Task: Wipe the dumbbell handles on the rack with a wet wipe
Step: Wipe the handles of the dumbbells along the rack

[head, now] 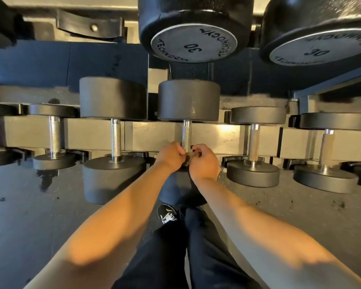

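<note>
Shiny metal handles line the rack (96, 130) across the middle of the frame, each one set between two black weights. The person's two hands meet at the near end of the handle in the centre (186, 132). The left hand (171, 156) and the right hand (203, 161) both have their fingers curled in, and between them is a small, dull, crumpled thing that looks like the wet wipe (189, 157). Both hands seem to pinch it, so each grip is closed on the wipe. It sits right at the bottom of that handle, touching it or just beside it (the fingers hide the exact spot).

How far along is the job? That is hard to tell. No handle looks wet or streaky, so the picture does not show which ones are already clean. The upper part of the centre handle is bare, with no wipe on it. The handle just left of centre (116, 138) and the two at the right (254, 142) (326, 146) have no hand near them. The handles at the far left edge are also untouched now. Two big dumbbells marked 30 (194, 42) sit on the shelf at the top of the frame, and their handles are out of sight.

A fair guess is that the centre handle is being wiped now, and that several others may be left.
</note>
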### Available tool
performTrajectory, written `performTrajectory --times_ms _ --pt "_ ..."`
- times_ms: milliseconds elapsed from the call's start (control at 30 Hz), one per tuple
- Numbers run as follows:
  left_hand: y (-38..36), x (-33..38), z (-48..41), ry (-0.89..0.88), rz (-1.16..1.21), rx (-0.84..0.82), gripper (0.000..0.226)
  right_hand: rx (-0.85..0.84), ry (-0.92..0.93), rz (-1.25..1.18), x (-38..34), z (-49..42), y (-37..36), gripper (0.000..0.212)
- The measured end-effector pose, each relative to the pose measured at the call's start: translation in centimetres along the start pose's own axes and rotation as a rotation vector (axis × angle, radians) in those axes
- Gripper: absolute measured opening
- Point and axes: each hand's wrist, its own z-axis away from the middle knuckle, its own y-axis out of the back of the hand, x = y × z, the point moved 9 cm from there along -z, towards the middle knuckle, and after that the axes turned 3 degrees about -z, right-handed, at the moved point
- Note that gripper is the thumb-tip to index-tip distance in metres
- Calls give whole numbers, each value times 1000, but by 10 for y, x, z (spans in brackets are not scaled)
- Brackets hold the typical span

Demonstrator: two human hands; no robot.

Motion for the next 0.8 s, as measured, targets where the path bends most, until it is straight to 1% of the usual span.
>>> performTrajectory --times_ms 67,100,133,200,267,300,467,533,633,733,800 --pt "-3 1 -4 -3 -109 -49 21 -5 2 8 0 0 -1 27" --pt "-4 0 -6 -2 -110 -61 19 -5 2 11 1 0 -1 27" --pt "-3 -2 -7 -1 -77 -57 16 1 5 5 2 0 0 27" --pt "3 -5 -8 1 92 -10 8 15 19 -12 2 -1 1 29" --pt "11 -1 -8 -17 221 59 15 32 35 -30 2 -2 1 30" --pt "12 3 -8 -24 221 67 17 35 41 -35 3 -2 0 29" --pt "-1 5 -10 46 37 -36 16 23 46 -26 3 -3 0 33" --pt "-3 4 -6 61 -29 -47 15 33 44 -15 3 -3 1 30" --pt "1 5 0 59 -68 23 16 40 58 -22 2 -2 2 13" --pt "10 -3 13 112 51 162 19 39 88 -43 0 0 2 10" --pt "14 -6 30 111 174 255 10 -3 104 -79 1 2 0 10"
